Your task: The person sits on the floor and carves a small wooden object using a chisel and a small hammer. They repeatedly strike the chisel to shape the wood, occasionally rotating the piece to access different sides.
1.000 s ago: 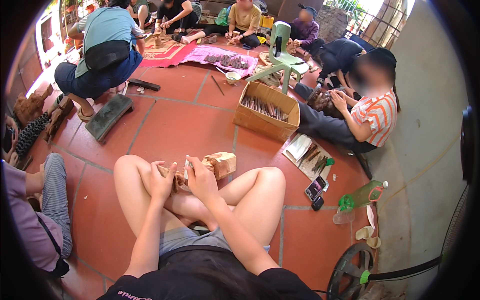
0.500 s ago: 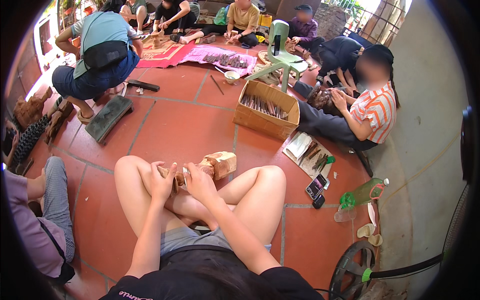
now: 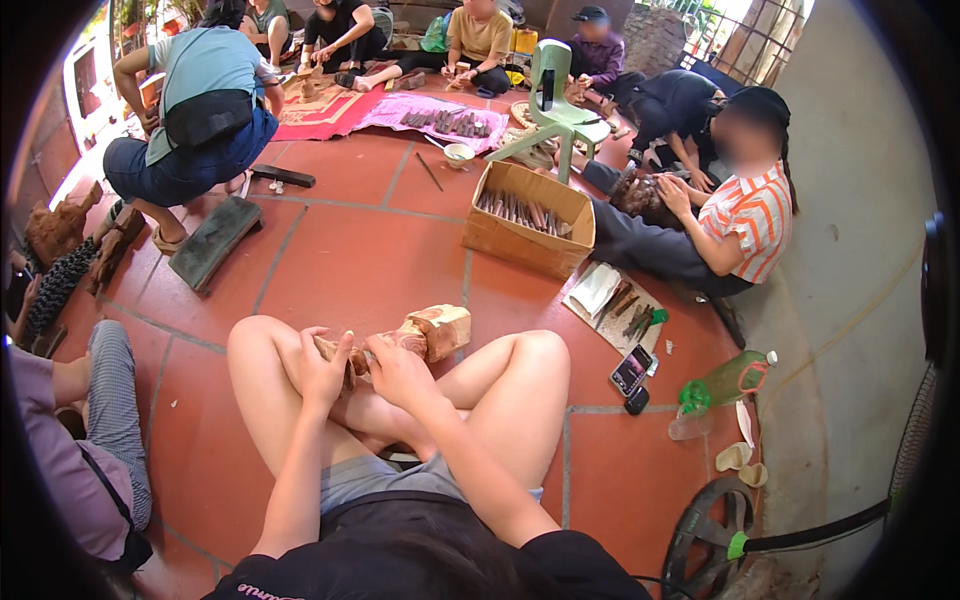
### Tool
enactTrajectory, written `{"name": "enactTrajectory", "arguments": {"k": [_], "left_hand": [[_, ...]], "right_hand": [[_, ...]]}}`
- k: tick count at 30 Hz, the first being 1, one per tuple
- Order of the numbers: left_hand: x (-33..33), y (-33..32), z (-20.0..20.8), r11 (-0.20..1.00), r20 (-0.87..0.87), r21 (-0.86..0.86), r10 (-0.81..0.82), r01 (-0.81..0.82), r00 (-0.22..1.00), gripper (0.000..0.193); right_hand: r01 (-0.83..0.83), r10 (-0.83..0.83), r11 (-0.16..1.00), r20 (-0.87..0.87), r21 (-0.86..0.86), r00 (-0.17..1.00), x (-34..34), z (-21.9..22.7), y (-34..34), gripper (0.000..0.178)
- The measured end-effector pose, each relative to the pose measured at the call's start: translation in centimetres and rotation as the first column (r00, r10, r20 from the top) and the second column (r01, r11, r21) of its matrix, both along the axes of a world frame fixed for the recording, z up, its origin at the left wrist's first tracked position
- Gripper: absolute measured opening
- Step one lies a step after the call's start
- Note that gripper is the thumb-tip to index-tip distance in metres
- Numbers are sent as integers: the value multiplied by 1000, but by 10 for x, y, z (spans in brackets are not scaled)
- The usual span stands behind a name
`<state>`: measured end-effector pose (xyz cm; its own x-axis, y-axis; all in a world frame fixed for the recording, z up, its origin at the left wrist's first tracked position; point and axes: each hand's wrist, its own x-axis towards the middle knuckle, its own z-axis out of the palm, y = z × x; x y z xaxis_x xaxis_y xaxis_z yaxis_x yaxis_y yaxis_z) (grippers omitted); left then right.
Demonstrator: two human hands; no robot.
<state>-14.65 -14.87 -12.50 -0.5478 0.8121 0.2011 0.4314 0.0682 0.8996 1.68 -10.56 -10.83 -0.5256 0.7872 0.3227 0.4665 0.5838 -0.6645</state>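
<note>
A carved piece of wood with pale and reddish grain lies across my lap, its blocky end toward the right. My left hand wraps round the narrower left end, thumb raised along it. My right hand is closed against the middle of the carving, fingertips pressed to the wood near the left hand. Whatever small piece sits between those right fingers is hidden now. Both forearms rest over my crossed bare legs.
Ahead stands a cardboard box of chisel-like tools. To the right are a board with tools, a phone, a green bottle and a fan. A dark low bench is ahead left. Several people sit around; one crouches.
My right fingers have shifted slightly on the carving, and a small pale thing that showed at their tips is now out of sight. My left hand keeps its hold.
</note>
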Motion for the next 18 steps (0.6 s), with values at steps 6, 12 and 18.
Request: {"name": "enactTrajectory", "arguments": {"k": [6,12,18], "left_hand": [[-3,0,-5,1000,-35,20,21,-20,999,61],[-3,-4,5,999,-192,-10,35,-37,981,64],[2,-9,19,999,-63,-41,26,-28,998,61]], "right_hand": [[169,-120,979,-342,117,932,-8,29,-4,25],[3,-5,1000,110,12,994,-5,10,-3,13],[212,-148,954,-283,213,948,-16,24,-4,21]]}}
